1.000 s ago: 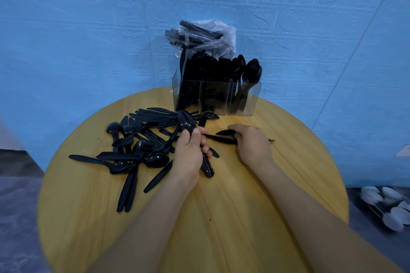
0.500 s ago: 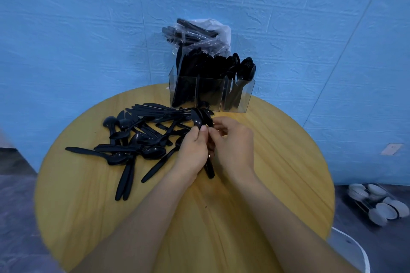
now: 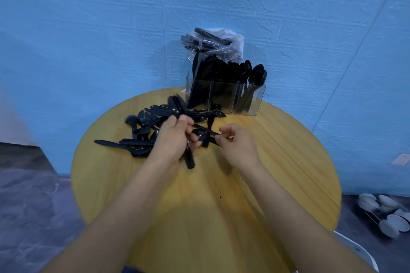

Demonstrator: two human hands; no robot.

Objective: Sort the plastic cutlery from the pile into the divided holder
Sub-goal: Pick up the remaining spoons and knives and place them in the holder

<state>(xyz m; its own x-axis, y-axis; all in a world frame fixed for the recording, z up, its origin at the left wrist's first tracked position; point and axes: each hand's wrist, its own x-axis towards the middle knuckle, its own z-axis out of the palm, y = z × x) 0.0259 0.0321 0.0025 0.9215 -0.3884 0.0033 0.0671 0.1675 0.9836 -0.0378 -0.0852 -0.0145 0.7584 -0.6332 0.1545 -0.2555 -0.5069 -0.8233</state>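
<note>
A pile of black plastic cutlery point(image 3: 142, 131) lies on the left half of the round wooden table point(image 3: 277, 162). At the table's far edge stands a clear divided holder point(image 3: 224, 99), filled with black knives, forks and spoons. My left hand point(image 3: 175, 139) grips a bunch of black cutlery point(image 3: 189, 157), with heads above the fist and handles sticking out below. My right hand point(image 3: 238, 146) pinches the end of a single black piece point(image 3: 207, 132) that reaches across to the left hand; its type is too blurred to tell.
A clear plastic bag of packed black cutlery point(image 3: 213, 42) rests on top of the holder against the blue wall. On the floor at the right sits a wire rack with white dishes point(image 3: 386, 215). A white chair edge point(image 3: 359, 250) shows at the lower right.
My hands were pressed together over the bunch; now the right hand has drawn away to the right, pulling one black piece out. The left hand has lifted the bunch slightly.
</note>
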